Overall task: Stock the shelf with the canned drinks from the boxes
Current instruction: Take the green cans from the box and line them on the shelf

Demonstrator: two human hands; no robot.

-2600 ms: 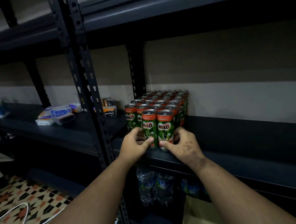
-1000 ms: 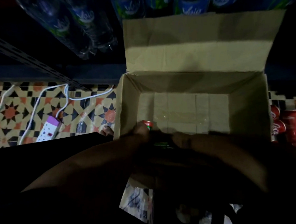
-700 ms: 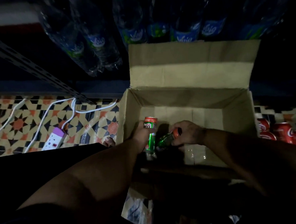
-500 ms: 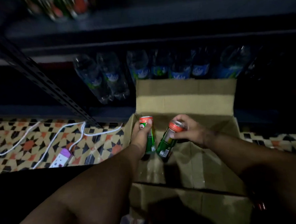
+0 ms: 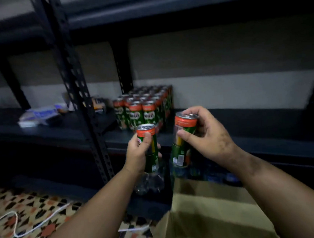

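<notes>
Green-and-orange cans are up out of the box now; half a second back both were just clearing the carton, now I see them raised level with the shelf edge; left hand (image 5: pixel 139 154) wraps the left can (image 5: pixel 149 148) around its middle, thumb across the label; right hand (image 5: pixel 206 134) pinches the right can (image 5: pixel 183 139) near its orange top band, fingers over the rim; both cans roughly upright, apart from each other, not yet on the shelf (image 5: pixel 225 126); I judge this as the carry step, placing comes next.

Containers: cardboard box (image 5: pixel 208 216) sits on the floor at lower right, flap open toward the rack; its inside is not visible from here, so I cannot tell what remains. The shelf holds a block of stocked cans (image 5: pixel 143 108) at its left end by the upright post, rows running to the wall; bare shelf to their right. Lower shelf holds water bottles (image 5: pixel 150 181), blurred.
</notes>
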